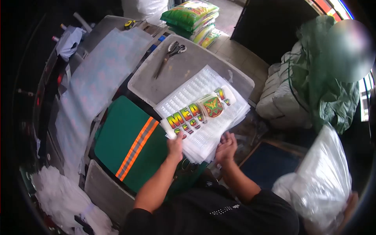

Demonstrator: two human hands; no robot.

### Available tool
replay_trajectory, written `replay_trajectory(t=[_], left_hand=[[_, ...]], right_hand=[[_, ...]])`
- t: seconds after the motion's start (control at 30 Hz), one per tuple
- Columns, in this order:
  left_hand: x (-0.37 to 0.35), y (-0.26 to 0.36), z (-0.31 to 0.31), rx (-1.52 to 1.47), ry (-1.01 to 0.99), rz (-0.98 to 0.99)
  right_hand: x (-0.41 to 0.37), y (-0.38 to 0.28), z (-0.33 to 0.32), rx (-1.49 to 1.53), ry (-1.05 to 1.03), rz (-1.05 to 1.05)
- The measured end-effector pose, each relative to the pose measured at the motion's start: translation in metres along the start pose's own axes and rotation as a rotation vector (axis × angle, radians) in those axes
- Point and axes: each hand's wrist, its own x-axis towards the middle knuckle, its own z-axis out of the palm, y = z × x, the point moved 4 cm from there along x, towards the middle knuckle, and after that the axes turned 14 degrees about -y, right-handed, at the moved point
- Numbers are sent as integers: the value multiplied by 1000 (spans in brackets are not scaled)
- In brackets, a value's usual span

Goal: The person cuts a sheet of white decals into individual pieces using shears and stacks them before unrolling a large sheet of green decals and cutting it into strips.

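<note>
A thick stack of printed transfer sheets (199,145) lies tilted across the grey board, with its edges slightly fanned. The top sheet bears large red-yellow-green lettering and a round green and red emblem. My left hand (176,147) grips the stack's near left corner, thumb on top. At the near right edge is my right hand (226,149), its fingers loosely bent and a little apart against the sheet edges; it is slightly blurred. Under the stack's left side is a green cloth (115,135) with an orange and grey reflective stripe (137,149).
Black-handled scissors (168,56) rest on the grey board (145,76). Translucent sheeting (92,78) covers the left side. A tape measure (129,24) lies behind it. Green sacks (190,15) are piled at the back. A clear plastic bag (323,176) and a dark framed panel (270,164) are at right.
</note>
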Motion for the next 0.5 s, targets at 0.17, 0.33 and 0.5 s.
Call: replay_trajectory(t=[0.17,0.33,0.5], left_hand=[[-28,30,23,-70,113,-151],[-12,4,-11,119,194,-68],[-17,-3,-34,163,236,173]], right_hand=[[68,-93,-18,-161,75,196],[105,-74,-5,-163,-245,391],[136,-63,-52,-763,-385,273]])
